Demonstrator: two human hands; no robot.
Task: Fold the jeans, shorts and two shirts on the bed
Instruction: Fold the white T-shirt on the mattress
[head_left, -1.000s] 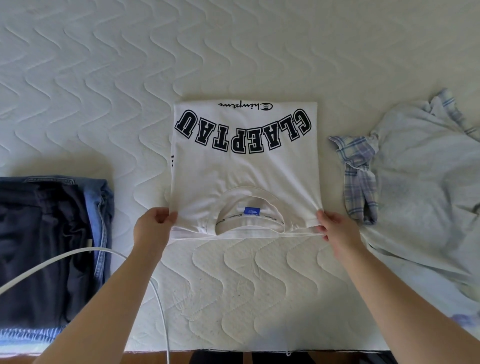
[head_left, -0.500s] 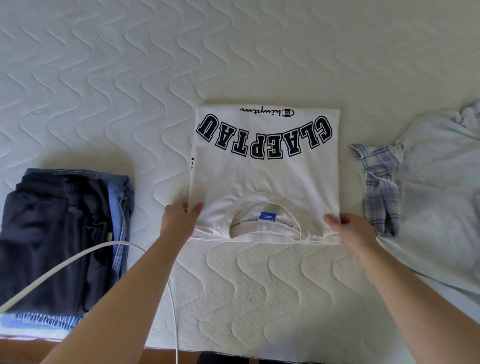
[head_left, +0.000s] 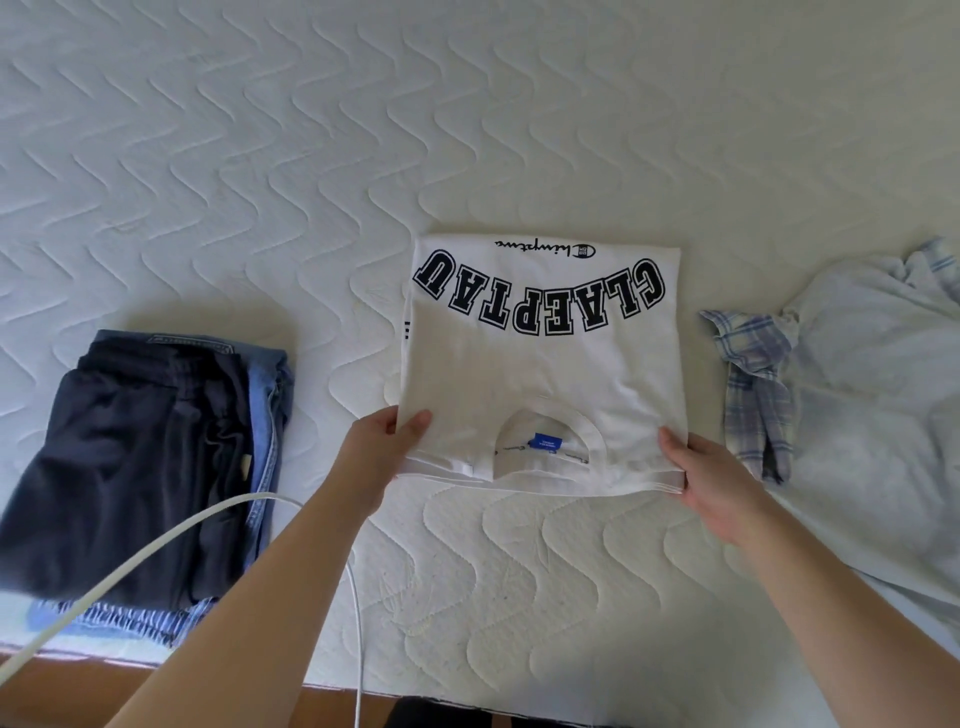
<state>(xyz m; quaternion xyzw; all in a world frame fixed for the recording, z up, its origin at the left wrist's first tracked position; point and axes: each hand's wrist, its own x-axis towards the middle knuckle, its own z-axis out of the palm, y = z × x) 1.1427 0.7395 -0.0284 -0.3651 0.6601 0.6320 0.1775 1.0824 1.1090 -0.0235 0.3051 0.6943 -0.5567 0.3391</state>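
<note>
Now the left hand (head_left: 387, 449) has its thumb over the near left corner of the folded white T-shirt (head_left: 545, 374), fingers curled beneath; the right hand (head_left: 714, 483) pinches the near right corner. Compared with a second ago, both grips have shifted from smoothing to lifting. The T-shirt lies mid-bed (head_left: 311, 182), likely bound for the folded stack (head_left: 145, 457) at left. The plaid shirt (head_left: 857, 384) at right remains unfolded.
</note>
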